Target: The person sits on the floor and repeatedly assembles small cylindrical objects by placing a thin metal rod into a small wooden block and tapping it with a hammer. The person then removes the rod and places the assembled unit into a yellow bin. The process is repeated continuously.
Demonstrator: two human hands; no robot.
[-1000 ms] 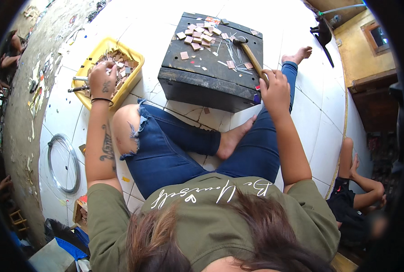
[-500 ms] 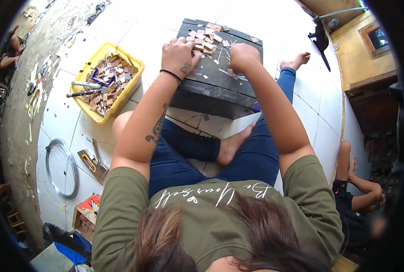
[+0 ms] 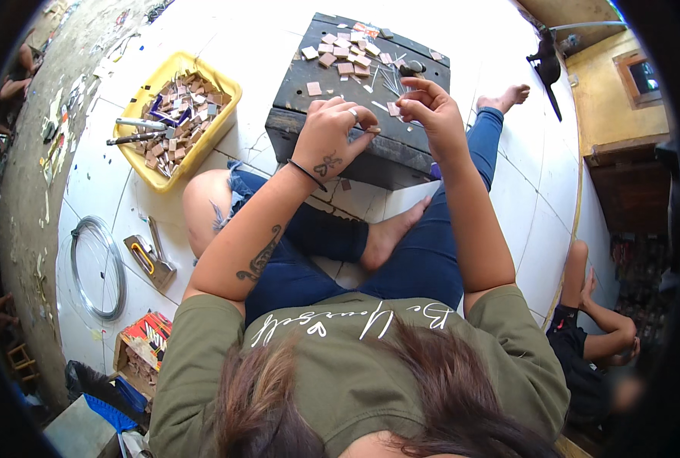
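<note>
In front of me stands a dark wooden box [image 3: 294, 122] with several small pinkish-brown square blocks [image 3: 345, 69] spread on its top. My left hand [image 3: 332, 130] is above its near edge, thumb and forefinger closed on a small wooden block [image 3: 374, 130] seen edge-on. To its right, my right hand [image 3: 435, 118] is raised with thumb and forefinger pinched together; what they hold, if anything, is too small to make out. A loose block shows just left of those fingertips. Thin pale sticks or wires [image 3: 389, 79] lie on the box beyond the right hand.
On the left a yellow basin [image 3: 234, 99] holds many blocks, with pen-like tools across it. Below it lie a wire coil [image 3: 118, 282], a staple gun [image 3: 149, 263] and an open carton [image 3: 145, 336]. A dark cat [image 3: 546, 65] is at far right, another person [image 3: 611, 332] lower right.
Both hands have drawn back toward me from the block pile. The left has picked up a small block, and the right has risen with its fingers turned upward.
</note>
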